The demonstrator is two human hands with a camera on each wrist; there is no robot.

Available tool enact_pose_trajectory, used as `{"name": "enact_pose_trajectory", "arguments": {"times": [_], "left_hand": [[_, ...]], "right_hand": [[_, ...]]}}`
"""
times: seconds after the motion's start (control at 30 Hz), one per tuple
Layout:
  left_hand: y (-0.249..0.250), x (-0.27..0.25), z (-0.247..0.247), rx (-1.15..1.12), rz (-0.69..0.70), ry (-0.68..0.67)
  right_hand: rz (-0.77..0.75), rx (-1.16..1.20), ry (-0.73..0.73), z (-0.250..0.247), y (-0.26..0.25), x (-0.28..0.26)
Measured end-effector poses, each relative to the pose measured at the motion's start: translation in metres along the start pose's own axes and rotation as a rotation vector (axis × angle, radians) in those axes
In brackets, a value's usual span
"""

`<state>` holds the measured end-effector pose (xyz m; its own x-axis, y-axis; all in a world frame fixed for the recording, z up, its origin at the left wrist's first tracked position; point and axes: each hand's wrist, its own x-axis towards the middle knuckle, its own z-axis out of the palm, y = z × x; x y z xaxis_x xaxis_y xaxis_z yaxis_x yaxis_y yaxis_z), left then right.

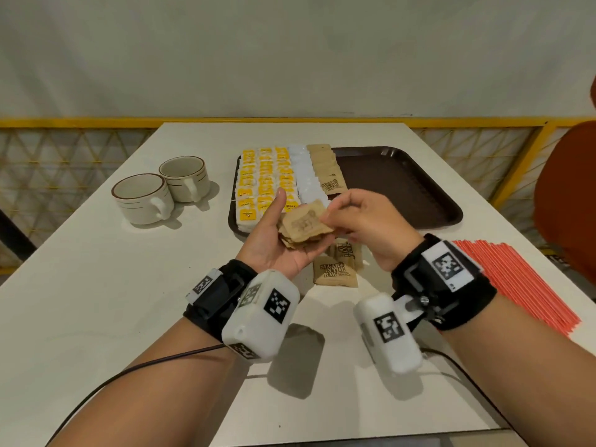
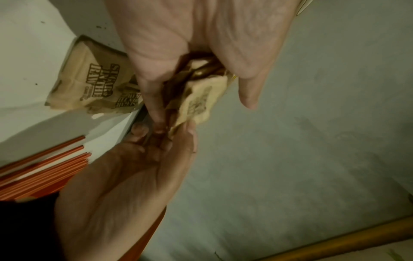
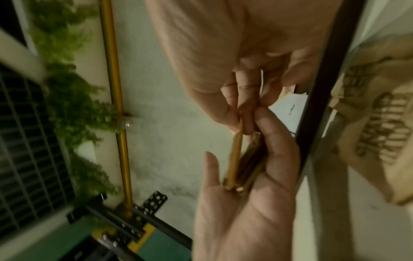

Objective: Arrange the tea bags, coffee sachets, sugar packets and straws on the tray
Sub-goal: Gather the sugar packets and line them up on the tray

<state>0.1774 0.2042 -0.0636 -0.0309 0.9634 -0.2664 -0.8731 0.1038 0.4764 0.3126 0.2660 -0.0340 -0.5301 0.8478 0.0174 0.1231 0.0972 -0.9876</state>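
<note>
With the cupped left hand [image 1: 274,243] cradling a stack of brown paper sugar packets [image 1: 301,232], the right hand [image 1: 361,217] pinching the top one should peel it singly and overlap it squarely on the dark brown plastic tray [image 1: 403,188].

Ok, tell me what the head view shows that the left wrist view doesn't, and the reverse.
Head view only: the tray with yellow tea bags, white sachets and brown sugar packets in rows, plus two cups.

Left wrist view only: the underside of the grip, with right fingertips meeting the left fingers.

Both: left hand holding a packet stack, right hand pinching it, loose packets and red straws on the table.
</note>
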Motion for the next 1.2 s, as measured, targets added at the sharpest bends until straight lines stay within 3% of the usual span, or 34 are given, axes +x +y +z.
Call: {"name": "enact_pose_trajectory", "arguments": {"times": [0.17, 0.23, 0.33, 0.43, 0.87, 1.1, 1.2], "left_hand": [[-0.001, 0.001, -0.001, 0.033, 0.000, 0.056], [0.001, 0.001, -0.003, 0.028, -0.025, 0.041], [0.001, 0.001, -0.005, 0.002, -0.099, 0.007], [0.001, 0.000, -0.006, 0.018, -0.140, -0.038], [-0.005, -0.009, 0.005, 0.159, -0.131, 0.033], [-0.002, -0.008, 0.003, 0.057, 0.001, -0.081], [0.013, -0.007, -0.001, 0.018, 0.074, -0.016]], "right_hand": [[-0.206, -0.427, 0.020, 0.000, 0.002, 0.005], [-0.255, -0.524, -0.102, -0.003, -0.009, 0.002], [-0.225, -0.711, -0.425, -0.001, -0.018, 0.004], [-0.250, -0.949, -0.452, 0.006, -0.016, 0.013], [-0.248, -0.981, -0.578, 0.010, -0.035, 0.021], [-0.289, -0.941, -0.486, 0.002, -0.034, 0.022], [-0.207, -0.839, -0.378, -0.023, -0.038, 0.018]]}}
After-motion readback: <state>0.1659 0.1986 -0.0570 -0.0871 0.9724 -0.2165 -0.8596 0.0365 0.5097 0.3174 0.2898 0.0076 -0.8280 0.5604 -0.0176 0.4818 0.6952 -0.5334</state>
